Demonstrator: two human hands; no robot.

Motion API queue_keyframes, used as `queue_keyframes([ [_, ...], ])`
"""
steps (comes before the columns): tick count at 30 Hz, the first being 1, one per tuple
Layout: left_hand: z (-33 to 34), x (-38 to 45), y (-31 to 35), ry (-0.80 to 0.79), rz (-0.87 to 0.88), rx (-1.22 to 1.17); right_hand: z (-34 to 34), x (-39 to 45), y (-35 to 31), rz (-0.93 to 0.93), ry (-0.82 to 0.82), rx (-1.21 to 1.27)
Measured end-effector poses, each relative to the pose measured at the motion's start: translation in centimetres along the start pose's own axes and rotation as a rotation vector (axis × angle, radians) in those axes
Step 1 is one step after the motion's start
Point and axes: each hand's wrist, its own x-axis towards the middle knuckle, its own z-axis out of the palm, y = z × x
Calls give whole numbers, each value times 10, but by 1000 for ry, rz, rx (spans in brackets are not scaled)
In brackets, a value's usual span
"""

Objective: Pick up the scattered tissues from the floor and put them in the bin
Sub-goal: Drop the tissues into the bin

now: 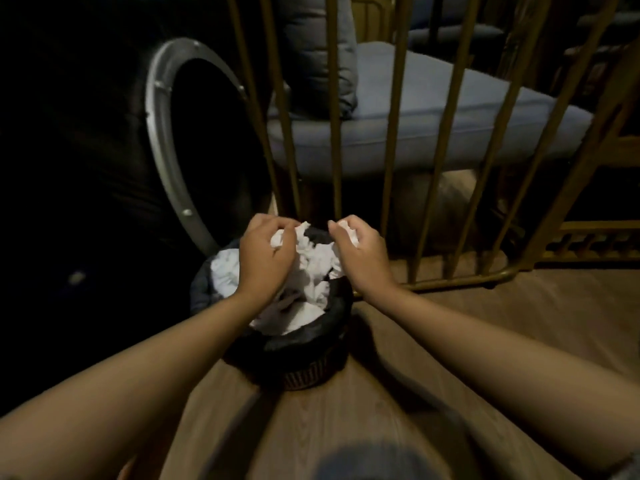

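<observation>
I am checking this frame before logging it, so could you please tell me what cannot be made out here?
Head view only:
- Bin depth and fill: crumpled tissues and both hands cover its mouth.
- Tissue count in the left hand and right hand: curled fingers hide the wads.
- Left of the frame: too dark beyond a silver ring.
- Floor near the person: hidden by forearms, blurred at the bottom edge.

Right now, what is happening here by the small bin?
A person is putting crumpled tissues into a small black bin on the wooden floor. Both hands are over its opening: the left hand grips one white tissue wad, the right hand grips another. The bin already holds a pile of tissues, up to its rim. Neither wad is released yet.
</observation>
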Motion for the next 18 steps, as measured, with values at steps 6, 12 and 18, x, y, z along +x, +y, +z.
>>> queue_keyframes([
  [6, -21, -6, -50, -28, -243, 102, 55, 9, 3, 157, -226, -39],
  [12, -5, -4, -87, -159, -392, 79, 61, 22, 35, -156, -633, -506],
  [18, -16, -2, -70, -180, -561, 100, 63, 35, 33, 5, -975, -704],
])
